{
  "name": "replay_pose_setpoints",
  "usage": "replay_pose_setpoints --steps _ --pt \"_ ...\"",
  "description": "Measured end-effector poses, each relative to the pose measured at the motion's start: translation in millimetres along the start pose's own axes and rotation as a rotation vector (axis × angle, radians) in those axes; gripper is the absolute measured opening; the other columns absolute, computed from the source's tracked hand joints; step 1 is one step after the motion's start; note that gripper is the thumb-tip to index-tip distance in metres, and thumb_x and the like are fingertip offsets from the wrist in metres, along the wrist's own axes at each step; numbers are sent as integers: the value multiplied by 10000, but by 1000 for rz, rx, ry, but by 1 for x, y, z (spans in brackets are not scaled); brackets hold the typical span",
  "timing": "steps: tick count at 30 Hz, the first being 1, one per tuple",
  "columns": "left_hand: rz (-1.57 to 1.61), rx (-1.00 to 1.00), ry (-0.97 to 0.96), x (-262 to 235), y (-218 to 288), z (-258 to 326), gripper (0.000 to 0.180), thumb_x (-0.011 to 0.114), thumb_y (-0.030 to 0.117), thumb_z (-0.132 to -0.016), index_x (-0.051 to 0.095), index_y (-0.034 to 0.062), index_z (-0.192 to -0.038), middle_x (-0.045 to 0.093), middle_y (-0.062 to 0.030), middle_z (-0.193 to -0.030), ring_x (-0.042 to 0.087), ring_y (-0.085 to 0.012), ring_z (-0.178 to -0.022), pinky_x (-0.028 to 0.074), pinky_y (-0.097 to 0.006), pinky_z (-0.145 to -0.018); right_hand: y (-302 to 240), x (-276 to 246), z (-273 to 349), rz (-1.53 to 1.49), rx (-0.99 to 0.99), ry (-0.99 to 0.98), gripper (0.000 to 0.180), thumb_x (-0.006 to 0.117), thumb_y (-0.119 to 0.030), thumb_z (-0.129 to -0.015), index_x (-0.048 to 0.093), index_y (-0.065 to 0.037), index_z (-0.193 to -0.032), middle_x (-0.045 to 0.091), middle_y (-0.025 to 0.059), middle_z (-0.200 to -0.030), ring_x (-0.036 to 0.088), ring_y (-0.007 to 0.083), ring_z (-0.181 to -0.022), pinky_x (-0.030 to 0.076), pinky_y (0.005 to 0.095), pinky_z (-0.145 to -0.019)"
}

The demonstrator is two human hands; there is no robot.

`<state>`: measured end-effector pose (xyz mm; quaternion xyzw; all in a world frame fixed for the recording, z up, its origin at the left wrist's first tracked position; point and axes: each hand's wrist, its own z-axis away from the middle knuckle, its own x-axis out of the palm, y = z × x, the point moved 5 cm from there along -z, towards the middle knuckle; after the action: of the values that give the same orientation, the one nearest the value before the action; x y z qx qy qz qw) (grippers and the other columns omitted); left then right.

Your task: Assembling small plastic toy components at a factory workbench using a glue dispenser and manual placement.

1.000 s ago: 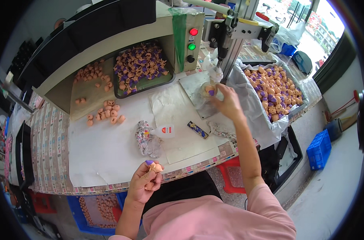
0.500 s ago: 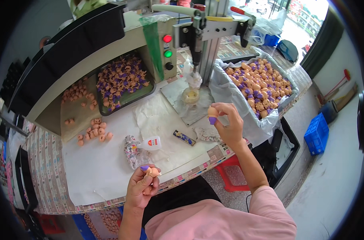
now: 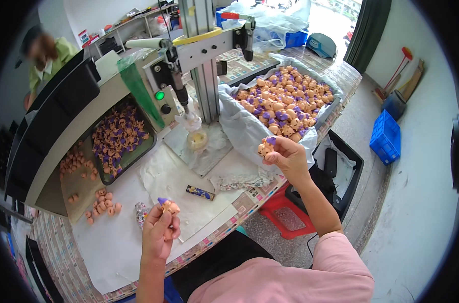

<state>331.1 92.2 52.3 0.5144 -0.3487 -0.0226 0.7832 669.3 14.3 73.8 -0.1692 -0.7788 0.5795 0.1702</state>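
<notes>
My right hand (image 3: 293, 160) pinches a small doll figure (image 3: 265, 148), peach with a purple part uppermost and facial marks showing. It is held just in front of a crate lined with pale plastic (image 3: 233, 121), heaped with similar peach-and-purple figures (image 3: 290, 101). Over the paper-covered table, my left hand (image 3: 158, 233) is closed on a small doll body (image 3: 170, 206), peach with a purple tip. Another peach piece (image 3: 168, 234) shows between its lower fingers, partly hidden. Loose peach doll heads (image 3: 104, 202) lie on the paper to the left.
A bench press (image 3: 199, 91) with a bowl (image 3: 196, 140) beneath stands mid-table. Left of it, a black tray (image 3: 151, 144) holds purple-and-peach parts. A blue patterned lighter-shaped object (image 3: 200, 192) and a crumpled cloth (image 3: 242, 181) lie nearer. A red stool (image 3: 290, 227) is below; another person (image 3: 63, 55) is far left.
The view has turned rightward. In my right hand, the figure has rotated from purple end down to purple up, and sits closer to the lined crate. My left hand keeps its pieces.
</notes>
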Motion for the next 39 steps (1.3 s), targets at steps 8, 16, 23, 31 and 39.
replay_pose_setpoints --steps 8,16,23,31,39 --pt "-229 -79 49 33 8 -81 174 608 166 -921 584 96 -1078 610 5 -956 521 -51 -653 370 -166 -468 -35 -40 -5 540 -363 123 449 837 -184 -668 643 20 -1018 654 44 -794 611 83 -679 519 232 -645" --pt "-448 -67 127 38 2 -136 205 686 243 -872 636 121 -1028 597 62 -876 470 -29 -640 346 -161 -478 -40 -61 -18 825 -424 170 364 797 -111 -722 656 -12 -1042 644 45 -762 602 96 -697 471 229 -576" --pt "-603 105 197 25 -2 -173 262 728 237 -832 650 95 -1037 578 57 -843 456 -40 -649 380 -197 -520 -43 -71 -52 1023 -546 345 322 698 -57 -796 650 -33 -1114 669 83 -1028 622 190 -906 488 277 -688" --pt "-948 596 287 38 5 -177 247 765 84 -712 662 11 -924 515 -62 -923 541 -181 -802 462 -299 -707 -84 30 -29 861 -734 35 222 699 -16 -771 676 -10 -992 666 113 -1041 620 256 -966 476 342 -840" --pt "-1020 656 276 43 3 -172 231 772 68 -681 623 2 -845 510 -67 -885 522 -193 -772 445 -316 -682 -147 143 -76 614 -1271 86 358 720 -87 -770 621 -29 -1109 654 135 -1025 601 332 -921 479 385 -802"
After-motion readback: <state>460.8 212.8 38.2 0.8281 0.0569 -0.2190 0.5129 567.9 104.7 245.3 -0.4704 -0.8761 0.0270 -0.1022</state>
